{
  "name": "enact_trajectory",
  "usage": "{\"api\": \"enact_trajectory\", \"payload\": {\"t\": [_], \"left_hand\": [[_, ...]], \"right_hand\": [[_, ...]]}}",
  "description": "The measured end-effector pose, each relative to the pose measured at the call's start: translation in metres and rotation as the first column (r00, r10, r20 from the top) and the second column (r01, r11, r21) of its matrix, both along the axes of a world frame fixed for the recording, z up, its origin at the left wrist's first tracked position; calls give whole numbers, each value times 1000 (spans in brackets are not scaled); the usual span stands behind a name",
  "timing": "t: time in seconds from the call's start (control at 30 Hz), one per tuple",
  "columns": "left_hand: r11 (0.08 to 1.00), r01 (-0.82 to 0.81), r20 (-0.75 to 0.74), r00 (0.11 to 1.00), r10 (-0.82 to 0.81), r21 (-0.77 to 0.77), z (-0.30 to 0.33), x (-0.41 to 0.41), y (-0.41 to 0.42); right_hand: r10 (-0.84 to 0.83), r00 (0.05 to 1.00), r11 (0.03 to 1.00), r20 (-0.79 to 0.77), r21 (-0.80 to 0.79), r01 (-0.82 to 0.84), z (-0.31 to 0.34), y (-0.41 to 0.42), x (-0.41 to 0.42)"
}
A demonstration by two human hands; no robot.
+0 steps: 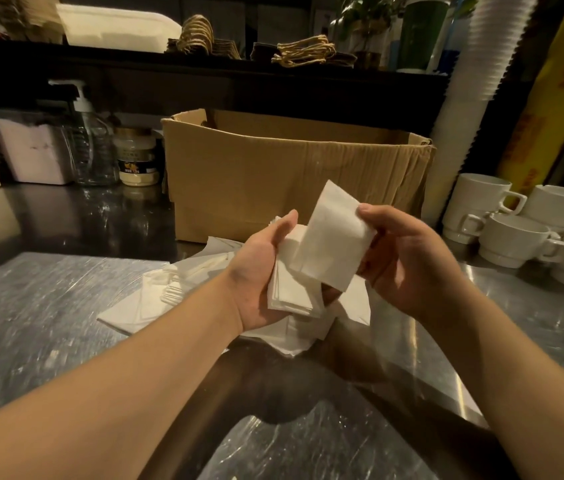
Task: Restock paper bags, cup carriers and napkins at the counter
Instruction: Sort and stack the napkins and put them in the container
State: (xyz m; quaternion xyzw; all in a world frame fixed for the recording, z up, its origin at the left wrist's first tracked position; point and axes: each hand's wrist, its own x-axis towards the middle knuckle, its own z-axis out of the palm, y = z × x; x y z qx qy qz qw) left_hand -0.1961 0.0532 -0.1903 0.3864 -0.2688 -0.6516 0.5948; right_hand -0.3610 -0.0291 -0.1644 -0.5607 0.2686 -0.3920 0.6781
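Going left to right, with the cardboard box as my reference point. Way off to the left of the box there are a couple of white containers, then a clear pump bottle, then a small jar sitting just beside the box's left wall. All of it sits on the steel counter.

Right in front of the box there's a messy pile of loose napkins spread out on the counter. My left hand is above that pile, fingers curled round a small stack of napkins, thumb pointing up toward the box. My right hand is just beside it, pinching a single folded napkin between thumb and fingers, holding it tilted so its lower edge overlaps the stack in my left hand.

To the right of the box there's a tall sleeve of white cups leaning up, and past that a bunch of white mugs stacked on the counter.

On the dark shelf above and behind the box there are paper bags with twine handles lying flat.
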Motion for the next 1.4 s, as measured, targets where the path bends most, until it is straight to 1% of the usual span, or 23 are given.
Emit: {"api": "enact_trajectory", "payload": {"t": [0.03,0.07,0.13,0.2,0.27,0.33,0.47,0.53,0.6,0.63,0.7,0.77,0.8,0.87,0.9,0.97,1.07,1.13,1.2,1.3,1.33,1.4], "left_hand": [[1000,6,-8,1000,-6,1,-1,1,0],[1000,26,-9,1000,-26,-1,-1,1,1],[999,34,19,999,-34,-1,0,0,3],[1000,13,81,997,-13,3,1,0,2],[1000,1,152,988,-2,8,3,-2,1],[1000,-6,185,983,3,13,3,-3,1],[1000,18,149,989,-14,-24,5,-4,3],[998,45,131,991,-39,-39,6,-5,4],[997,65,104,993,-62,-30,5,-5,3],[998,64,85,994,-62,-17,4,-5,3],[997,79,40,996,-79,-6,4,-4,3],[997,77,-1,997,-77,-20,4,-2,3],[997,72,-26,997,-72,-28,4,0,3],[997,62,-73,995,-65,-35,4,1,2],[998,49,-81,995,-52,-35,5,2,2],[999,37,-67,997,-39,-32,6,2,2],[999,27,-59,998,-28,-19,7,3,3],[999,32,-66,997,-33,-26,9,4,4],[999,33,-60,998,-35,-27,13,4,6],[999,-43,-49,998,43,14,16,7,6],[997,-70,-48,996,71,28,17,8,6],[997,-74,-88,993,77,36,21,13,8]], "right_hand": [[56,998,997,0,53,-56,2,0,-2],[97,995,994,-21,61,-96,2,-1,-3],[129,985,992,-114,6,-129,-2,-1,0],[88,973,995,-215,-25,-96,-7,0,5],[29,958,999,-284,-20,-36,-11,1,10],[10,956,1000,-295,-1,-11,-12,5,13],[-43,962,999,-271,-9,42,-14,9,16],[-71,961,997,-269,-53,59,-15,11,18],[-126,952,981,-280,-178,78,-18,11,20],[-175,939,955,-296,-282,89,-20,10,20],[-243,926,861,-291,-504,67,-24,6,19],[-204,940,742,-273,-669,-34,-26,4,14],[-187,938,668,-291,-738,-96,-27,3,12],[-204,912,519,-357,-829,-209,-31,2,10],[-223,899,469,-377,-850,-240,-33,2,11],[-248,887,434,-389,-863,-257,-33,4,13],[-229,886,440,-403,-855,-275,-32,5,13],[-209,900,470,-382,-846,-250,-31,7,13],[-193,934,524,-300,-836,-161,-31,9,14],[-222,962,601,-161,-799,5,-32,13,17],[-238,960,623,-145,-781,36,-33,13,17],[-256,949,661,-183,-749,34,-34,12,17]]}}
